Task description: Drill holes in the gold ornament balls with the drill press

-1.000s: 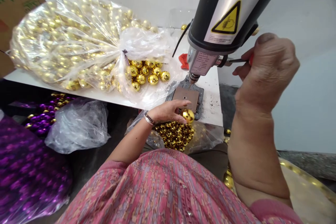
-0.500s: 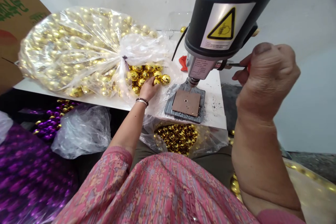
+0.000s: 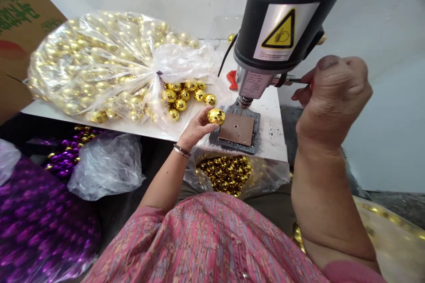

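Between the thumb and fingers of my left hand (image 3: 196, 129) is a gold mirrored ball (image 3: 216, 116), held just off the left edge of the drill press base. My right hand (image 3: 335, 93) is closed round the feed lever (image 3: 299, 81) of the bench drill press (image 3: 285, 22). Its thin drill bit (image 3: 241, 112) points down at a brown square plate (image 3: 236, 129) with a small hole in it. The plate lies on the grey metal base (image 3: 215, 140). More gold balls (image 3: 181, 104) lie loose at the mouth of a plastic bag.
A large tied clear bag of gold balls (image 3: 89, 62) covers the white table's left side. Below the front edge hangs an open bag of gold pieces (image 3: 227, 172). Purple bagged balls (image 3: 40, 225) and a cardboard box (image 3: 23, 44) stand left. A red scrap (image 3: 231, 79) lies behind the base.
My left hand has picked a gold ball from the loose ones and moved it right and nearer, beside the drill base. My right hand remains on the lever.
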The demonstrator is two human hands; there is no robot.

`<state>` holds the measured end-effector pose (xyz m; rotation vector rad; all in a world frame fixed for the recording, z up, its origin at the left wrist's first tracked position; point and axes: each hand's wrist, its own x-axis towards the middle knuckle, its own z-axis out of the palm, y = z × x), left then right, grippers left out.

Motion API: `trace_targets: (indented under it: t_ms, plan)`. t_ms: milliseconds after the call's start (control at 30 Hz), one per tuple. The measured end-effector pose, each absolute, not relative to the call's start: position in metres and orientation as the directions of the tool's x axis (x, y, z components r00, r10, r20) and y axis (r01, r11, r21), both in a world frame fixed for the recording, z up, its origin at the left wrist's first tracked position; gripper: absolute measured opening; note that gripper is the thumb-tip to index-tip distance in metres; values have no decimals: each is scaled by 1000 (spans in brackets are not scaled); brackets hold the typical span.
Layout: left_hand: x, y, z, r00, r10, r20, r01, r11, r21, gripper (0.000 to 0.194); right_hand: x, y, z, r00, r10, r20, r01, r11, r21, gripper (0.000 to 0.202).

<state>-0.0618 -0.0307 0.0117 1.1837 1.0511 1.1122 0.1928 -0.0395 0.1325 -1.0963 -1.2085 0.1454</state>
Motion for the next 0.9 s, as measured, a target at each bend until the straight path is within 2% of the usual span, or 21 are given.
trace_targets:
  t_ms: [100,300,367,433,533,633,767,900]
  plan:
    - [-51,-44,11,146,984,-104,-196,132,972,65,193,-40,132,391,629,672,449,507,-736,52]
    - [-30,-54,14,136,899,-417,-382,436,815,27,194,-38,132,385,624,680,461,508,-728,53]
    - [-23,-53,17,122,860,-496,-430,496,754,25,194,-38,132,365,638,678,453,514,-728,50]
    - [-17,-51,22,98,845,-525,-431,511,743,25,194,-37,131,346,651,676,461,509,-727,46]
    - [-10,-47,27,46,878,-476,-309,465,829,21,193,-37,129,354,645,677,480,496,-724,39]
    - [-3,-42,29,36,919,-392,-132,393,910,29,191,-38,129,360,643,675,477,495,-726,43]
    - [5,-34,31,55,943,-329,37,327,944,37,192,-39,131,345,653,674,480,494,-725,60]
    - [10,-31,30,100,953,-287,190,265,945,36,191,-42,134,338,668,662,479,484,-733,62]
